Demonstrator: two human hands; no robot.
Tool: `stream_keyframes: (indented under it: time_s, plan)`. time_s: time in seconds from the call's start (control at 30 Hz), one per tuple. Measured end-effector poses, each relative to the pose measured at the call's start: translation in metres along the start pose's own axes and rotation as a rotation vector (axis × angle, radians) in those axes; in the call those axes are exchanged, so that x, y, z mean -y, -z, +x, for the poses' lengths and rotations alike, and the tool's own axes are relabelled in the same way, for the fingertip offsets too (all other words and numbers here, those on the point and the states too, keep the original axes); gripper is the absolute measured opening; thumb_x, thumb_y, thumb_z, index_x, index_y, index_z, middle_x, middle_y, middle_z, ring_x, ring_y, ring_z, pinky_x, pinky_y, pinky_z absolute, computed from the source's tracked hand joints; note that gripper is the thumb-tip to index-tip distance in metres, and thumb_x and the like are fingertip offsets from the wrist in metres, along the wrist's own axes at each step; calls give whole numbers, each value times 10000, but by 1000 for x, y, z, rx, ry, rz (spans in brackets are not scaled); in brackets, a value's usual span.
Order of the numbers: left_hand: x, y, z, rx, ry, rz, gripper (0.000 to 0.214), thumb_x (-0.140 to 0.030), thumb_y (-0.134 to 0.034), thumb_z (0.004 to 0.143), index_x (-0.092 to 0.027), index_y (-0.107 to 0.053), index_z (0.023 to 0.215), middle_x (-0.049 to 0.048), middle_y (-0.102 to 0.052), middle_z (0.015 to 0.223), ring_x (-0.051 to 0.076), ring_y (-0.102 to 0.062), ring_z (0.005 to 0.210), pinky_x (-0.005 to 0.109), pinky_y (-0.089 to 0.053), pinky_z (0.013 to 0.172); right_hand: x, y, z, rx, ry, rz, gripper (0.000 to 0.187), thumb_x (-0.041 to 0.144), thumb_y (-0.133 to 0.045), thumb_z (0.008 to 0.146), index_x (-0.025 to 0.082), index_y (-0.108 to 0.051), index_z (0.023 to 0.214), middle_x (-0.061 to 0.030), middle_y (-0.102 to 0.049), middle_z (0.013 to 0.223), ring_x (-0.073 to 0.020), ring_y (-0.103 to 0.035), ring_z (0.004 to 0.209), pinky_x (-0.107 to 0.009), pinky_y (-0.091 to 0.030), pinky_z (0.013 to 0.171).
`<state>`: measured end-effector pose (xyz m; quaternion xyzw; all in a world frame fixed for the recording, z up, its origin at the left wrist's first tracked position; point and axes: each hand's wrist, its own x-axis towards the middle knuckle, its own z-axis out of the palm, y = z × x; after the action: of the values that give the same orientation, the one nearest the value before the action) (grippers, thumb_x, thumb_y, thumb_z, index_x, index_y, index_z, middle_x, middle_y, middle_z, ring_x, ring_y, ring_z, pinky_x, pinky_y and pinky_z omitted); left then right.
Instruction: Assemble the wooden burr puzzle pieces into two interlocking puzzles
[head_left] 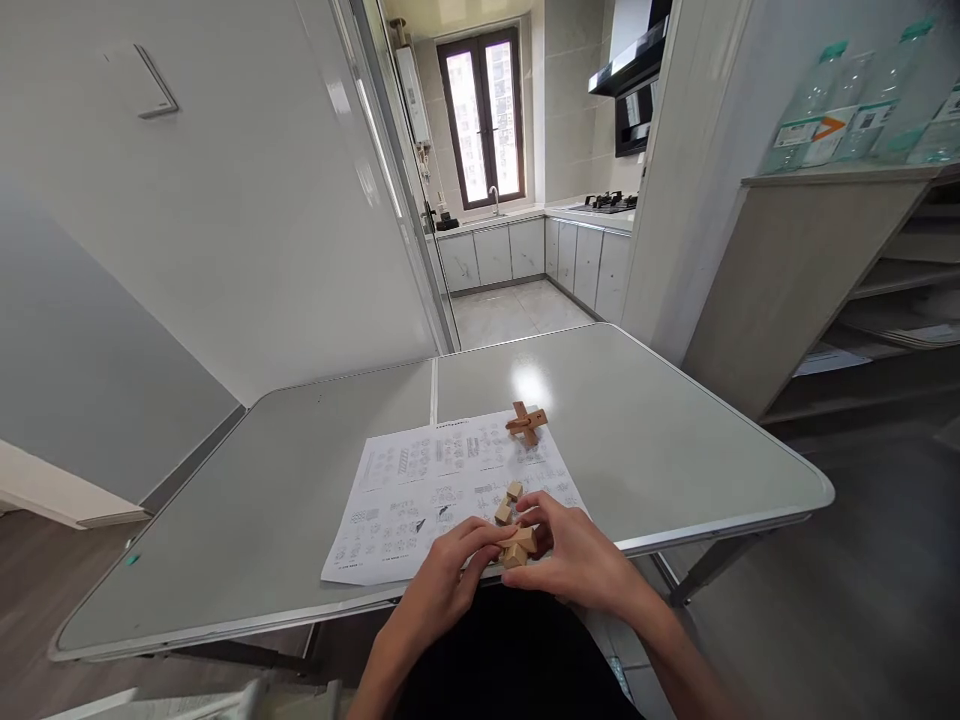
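Note:
Close to the table's front edge, my left hand (454, 568) pinches a light wooden block puzzle (519, 545) from its left side. My right hand (574, 558) curves around the same puzzle from the right, its thumb at the lower block and its fingers partly hidden behind. Two small light wooden blocks (503, 513) show just beyond my fingers, over the paper; whether they join the held piece I cannot tell. Farther back, a darker brown wooden burr puzzle (527, 423) stands on the corner of a printed instruction sheet (382, 555).
The grey folding table (247, 520) has a metal rim and a seam across it. A shelf unit (825, 230) with plastic bottles (817, 110) on top stands at the right. A white wall (225, 230) rises at the left, and a kitchen lies beyond the doorway.

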<state>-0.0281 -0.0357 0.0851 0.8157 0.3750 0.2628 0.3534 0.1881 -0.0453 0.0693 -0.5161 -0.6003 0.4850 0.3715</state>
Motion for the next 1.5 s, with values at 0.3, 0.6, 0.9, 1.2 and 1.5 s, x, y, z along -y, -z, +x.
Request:
stream_keyframes:
  time_s: [0.3, 0.6, 0.9, 1.2, 1.5]
  plan:
    - [-22, 14, -2, 125, 83, -14, 313, -313, -466, 1058, -326, -700, 1265, 49, -722, 1045, 221, -663, 925, 325, -516, 877, 9, 15, 7, 208, -33, -56, 507, 401, -898, 597, 254, -634, 1005, -12, -757, 935, -178, -681, 674, -234, -465, 516]
    - [-29, 8, 0, 150, 231, -461, 348, -486, -488, 1044, -223, -714, 1069, 45, -649, 889, 215, -603, 858, 351, -503, 893, 26, 27, 14, 349, 52, -30, 334, 560, -699, 866, 231, -667, 818, 30, -650, 719, -147, -571, 677, -234, -420, 578]
    - [-11, -15, -3, -50, 338, -1048, 294, -388, -603, 1024, -153, -687, 1178, 62, -581, 929, 156, -522, 792, 309, -466, 789, 12, 13, 15, 275, 181, 124, 338, 539, -540, 1004, 236, -599, 1141, 32, -580, 794, -141, -506, 713, -264, -421, 667]
    - [-5, -19, -7, -100, 335, -1170, 351, -379, -705, 970, -197, -656, 1267, 65, -632, 924, 130, -524, 726, 304, -434, 754, 8, 5, 13, 267, 233, 251, 390, 544, -474, 1040, 224, -535, 1255, 40, -573, 781, -117, -509, 632, -268, -441, 627]
    - [-3, -25, -6, -175, 342, -1247, 440, -363, -781, 914, -163, -664, 1288, 74, -660, 899, 147, -565, 749, 297, -440, 742, -1, -4, 21, 239, 176, 400, 422, 581, -501, 1018, 215, -548, 1223, 43, -597, 764, -98, -494, 586, -253, -431, 600]
